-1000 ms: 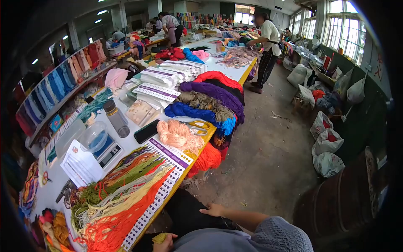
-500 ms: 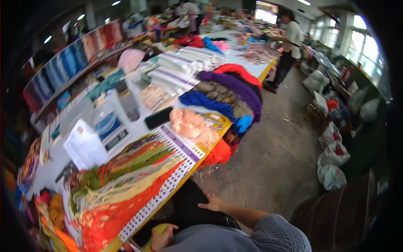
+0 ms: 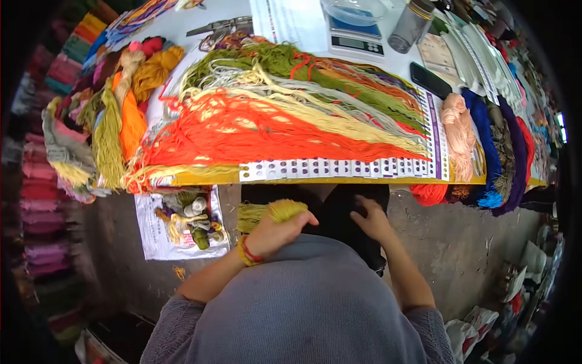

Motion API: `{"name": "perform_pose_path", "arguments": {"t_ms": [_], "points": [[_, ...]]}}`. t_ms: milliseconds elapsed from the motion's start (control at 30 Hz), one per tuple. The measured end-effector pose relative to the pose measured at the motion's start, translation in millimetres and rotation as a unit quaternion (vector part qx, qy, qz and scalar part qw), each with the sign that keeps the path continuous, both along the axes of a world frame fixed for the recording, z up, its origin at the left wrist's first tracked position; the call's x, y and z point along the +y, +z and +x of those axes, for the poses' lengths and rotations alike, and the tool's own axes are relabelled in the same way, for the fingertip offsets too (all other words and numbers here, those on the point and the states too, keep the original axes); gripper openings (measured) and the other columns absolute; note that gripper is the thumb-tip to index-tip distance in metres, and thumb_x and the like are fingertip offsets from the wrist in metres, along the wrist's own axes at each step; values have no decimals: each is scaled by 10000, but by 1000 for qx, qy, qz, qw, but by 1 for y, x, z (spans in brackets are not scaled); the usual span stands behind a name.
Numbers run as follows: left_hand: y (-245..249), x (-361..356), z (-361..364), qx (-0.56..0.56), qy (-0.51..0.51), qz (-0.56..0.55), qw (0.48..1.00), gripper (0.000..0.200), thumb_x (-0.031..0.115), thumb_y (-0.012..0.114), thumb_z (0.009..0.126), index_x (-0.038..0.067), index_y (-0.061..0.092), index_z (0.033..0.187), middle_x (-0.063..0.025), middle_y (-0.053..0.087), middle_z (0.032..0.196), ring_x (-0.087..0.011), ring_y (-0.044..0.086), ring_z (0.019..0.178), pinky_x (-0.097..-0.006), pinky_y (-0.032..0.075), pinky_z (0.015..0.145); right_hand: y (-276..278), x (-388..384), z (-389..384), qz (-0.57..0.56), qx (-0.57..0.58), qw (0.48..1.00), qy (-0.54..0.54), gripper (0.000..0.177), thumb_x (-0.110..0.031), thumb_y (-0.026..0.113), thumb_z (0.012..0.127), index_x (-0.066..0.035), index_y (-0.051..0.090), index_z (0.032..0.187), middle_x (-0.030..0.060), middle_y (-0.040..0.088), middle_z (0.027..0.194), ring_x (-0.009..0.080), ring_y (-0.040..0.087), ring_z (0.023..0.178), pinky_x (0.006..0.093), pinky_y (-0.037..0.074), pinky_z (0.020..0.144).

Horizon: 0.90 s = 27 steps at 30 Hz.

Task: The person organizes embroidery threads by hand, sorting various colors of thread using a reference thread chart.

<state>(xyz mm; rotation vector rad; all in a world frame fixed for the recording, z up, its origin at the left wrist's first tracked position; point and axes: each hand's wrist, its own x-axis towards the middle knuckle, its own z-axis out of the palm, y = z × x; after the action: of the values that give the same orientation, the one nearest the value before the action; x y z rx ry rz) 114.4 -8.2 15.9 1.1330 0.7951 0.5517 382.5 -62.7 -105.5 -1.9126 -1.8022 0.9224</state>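
Observation:
My left hand (image 3: 280, 233) is closed around a yellow-green skein of thread (image 3: 285, 210) above my lap, and its loose end spreads out to the left. On my dark trousers rests my right hand (image 3: 372, 221), fingers apart, holding nothing. Along the table edge in front of me lie long bundles of orange-red thread (image 3: 260, 130), with cream, grey and olive green thread (image 3: 267, 64) behind them. White cards with punched holes (image 3: 339, 168) run under the thread ends at the front and right.
A peach skein (image 3: 459, 130), a black phone (image 3: 430, 79), a digital scale (image 3: 356, 45) and a dark jar (image 3: 410, 27) stand to the right. Several skeins hang over the left corner, including an olive one (image 3: 109, 139). A white bag with small skeins (image 3: 154, 227) is below the table.
The view has swung left and down, bringing my lap, both forearms and the table front into the middle. My left hand still holds the skein; my right hand remains on my lap.

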Motion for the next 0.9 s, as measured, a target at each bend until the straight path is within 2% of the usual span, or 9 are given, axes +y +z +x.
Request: {"name": "perform_pose_path", "arguments": {"t_ms": [33,100,200,333,433,567,633,700,900], "points": [[6,2,-11,-40,29,-86,995,235,197,469,888,-3,590,859,24,394,497,-44,351,446,-197,276,421,17,7,-18,-88,181,979,-13,379,-108,595,781,-11,504,1135,107,583,934,160,556,862,259,452,732],[6,6,-31,-80,76,-40,993,389,316,364,923,-18,560,966,-21,517,628,-78,451,520,-199,332,458,67,24,-51,-58,233,967,79,286,-83,563,820,-2,523,1091,59,577,922,88,539,802,209,444,692],[17,14,-47,-211,95,-135,963,534,427,296,918,5,410,1227,-80,503,1138,-136,499,968,-269,437,771,113,45,-93,-85,319,941,71,229,-105,553,839,-8,539,1047,36,576,902,67,541,766,197,444,656],[29,12,-35,-273,152,-200,929,664,518,259,890,-6,305,1295,-123,440,1230,-220,439,1119,-353,329,954,141,63,-142,-59,429,899,67,182,-133,535,858,-5,548,987,18,581,812,56,541,670,198,444,573],[14,15,-37,-254,73,-139,954,665,510,265,892,-16,294,1299,-108,445,1228,-213,451,1102,-334,345,936,130,63,-156,-67,390,915,77,168,-129,531,858,-4,545,970,11,573,761,60,527,586,194,433,519],[14,11,-36,-168,134,-89,972,463,319,300,936,-25,411,1224,-123,478,1184,-196,499,1016,-317,406,856,130,57,-160,-84,477,875,12,136,-102,529,853,-5,550,945,22,576,739,66,525,568,194,422,502],[14,10,-34,-215,157,-105,958,350,217,351,929,-34,508,1117,-136,499,1162,-183,509,1004,-316,430,822,128,55,-160,-101,556,823,-61,109,-75,523,845,-9,551,928,30,575,736,70,510,553,199,419,503],[9,10,-29,-208,240,-111,942,281,178,458,899,-41,553,1046,-94,586,955,-145,550,792,-274,454,675,123,53,-159,-97,564,818,-64,108,-62,522,839,-11,547,931,35,575,741,72,506,549,201,418,504],[12,9,-24,-167,262,-53,949,247,142,464,890,-46,569,1012,-90,601,934,-150,561,831,-278,457,728,127,53,-161,-67,537,840,-48,103,-61,527,834,-14,548,923,28,555,700,58,486,522,183,393,466]]}}
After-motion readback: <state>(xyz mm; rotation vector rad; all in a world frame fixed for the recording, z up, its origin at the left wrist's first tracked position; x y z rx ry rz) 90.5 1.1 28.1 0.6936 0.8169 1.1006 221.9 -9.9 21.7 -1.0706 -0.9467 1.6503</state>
